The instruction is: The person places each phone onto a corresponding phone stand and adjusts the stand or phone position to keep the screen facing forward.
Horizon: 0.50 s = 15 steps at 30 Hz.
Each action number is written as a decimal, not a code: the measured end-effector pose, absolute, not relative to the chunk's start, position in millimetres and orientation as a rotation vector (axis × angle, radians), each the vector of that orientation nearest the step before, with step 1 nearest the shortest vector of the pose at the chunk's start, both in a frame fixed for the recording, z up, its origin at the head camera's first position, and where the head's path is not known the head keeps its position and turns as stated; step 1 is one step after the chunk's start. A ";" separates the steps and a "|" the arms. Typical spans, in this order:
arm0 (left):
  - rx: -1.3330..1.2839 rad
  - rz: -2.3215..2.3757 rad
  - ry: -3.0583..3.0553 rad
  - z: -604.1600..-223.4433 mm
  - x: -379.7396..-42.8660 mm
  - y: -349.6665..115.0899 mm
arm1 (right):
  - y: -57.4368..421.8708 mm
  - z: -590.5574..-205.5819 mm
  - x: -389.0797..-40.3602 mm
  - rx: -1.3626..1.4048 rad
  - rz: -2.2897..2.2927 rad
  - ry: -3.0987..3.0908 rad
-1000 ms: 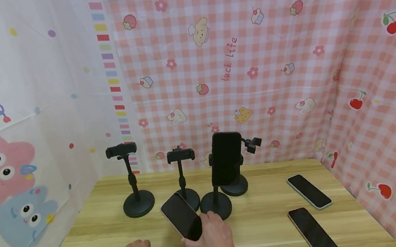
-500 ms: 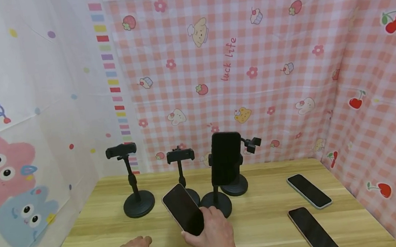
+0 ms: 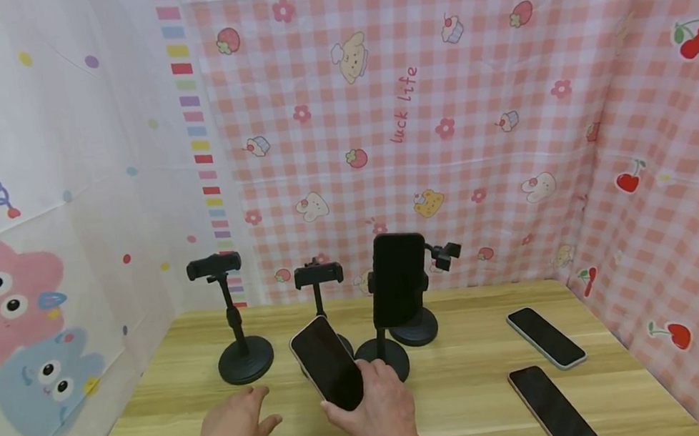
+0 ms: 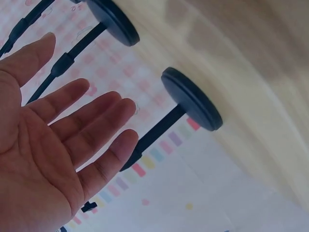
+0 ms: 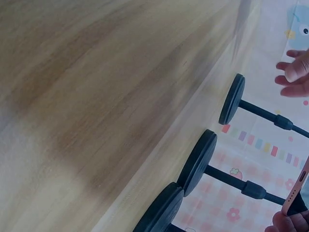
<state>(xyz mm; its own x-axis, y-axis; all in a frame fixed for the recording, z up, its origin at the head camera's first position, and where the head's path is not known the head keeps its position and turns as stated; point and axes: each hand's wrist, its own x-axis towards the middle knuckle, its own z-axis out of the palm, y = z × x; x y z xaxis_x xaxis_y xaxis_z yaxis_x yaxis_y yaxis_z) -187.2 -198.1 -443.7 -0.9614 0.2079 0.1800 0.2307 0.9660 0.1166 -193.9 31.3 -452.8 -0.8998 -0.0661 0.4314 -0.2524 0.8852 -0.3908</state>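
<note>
My right hand [image 3: 380,409] grips the lower end of a smartphone [image 3: 327,363], thumb on its near edge and fingers along the other side. The phone is tilted, dark screen toward me, and its pinkish edge [image 5: 295,189] shows in the right wrist view. Behind it stands a black phone stand [image 3: 318,275] with nothing in its clamp, its base partly hidden by the phone. My left hand [image 3: 229,426] is left of the phone, holding nothing; its palm and spread, relaxed fingers [image 4: 99,128] show in the left wrist view.
Another clampless-handed stand [image 3: 235,317] is at the left. A front stand [image 3: 384,366] bears a black phone [image 3: 399,278], with a further stand [image 3: 447,256] behind it. Two phones, one light-edged [image 3: 546,338] and one pink-edged [image 3: 554,408], lie on the wooden table [image 3: 462,406] at right.
My right hand has raised the smartphone slightly, moving it a little right and turning it more upright. My left hand has moved forward and its fingers have straightened and spread.
</note>
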 end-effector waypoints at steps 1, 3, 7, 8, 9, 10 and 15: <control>-0.332 -0.210 -2.942 -442.2 -188.2 -198.4 | 31.3 -452.8 -193.8 0.235 0.624 -2.636; -0.324 -0.232 -2.930 -439.9 -189.9 -199.2 | 31.5 -452.9 -193.4 0.237 0.623 -2.628; -0.339 -0.223 -2.888 -437.1 -194.3 -201.1 | 32.2 -452.2 -193.1 0.234 0.653 -2.611; -0.341 -0.220 -2.878 -436.4 -195.5 -201.6 | 32.4 -451.6 -193.0 0.232 0.665 -2.604; -0.344 -0.215 -2.865 -435.5 -196.5 -202.0 | 32.5 -450.7 -192.9 0.228 0.676 -2.598; -0.350 -0.209 -2.850 -434.6 -197.6 -202.4 | 32.4 -449.7 -192.8 0.225 0.686 -2.589; -0.391 -0.229 -2.740 -426.3 -201.7 -202.4 | 31.6 -444.5 -192.5 0.213 0.711 -2.530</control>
<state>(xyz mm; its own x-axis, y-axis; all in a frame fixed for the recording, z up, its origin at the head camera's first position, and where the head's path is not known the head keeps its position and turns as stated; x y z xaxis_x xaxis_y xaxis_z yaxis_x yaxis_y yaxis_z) -201.7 -202.4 -426.3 -0.8961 0.2392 0.3740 0.2980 0.9485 0.1074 -192.5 31.6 -444.5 -0.8630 -0.0149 0.5050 -0.2757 0.8515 -0.4460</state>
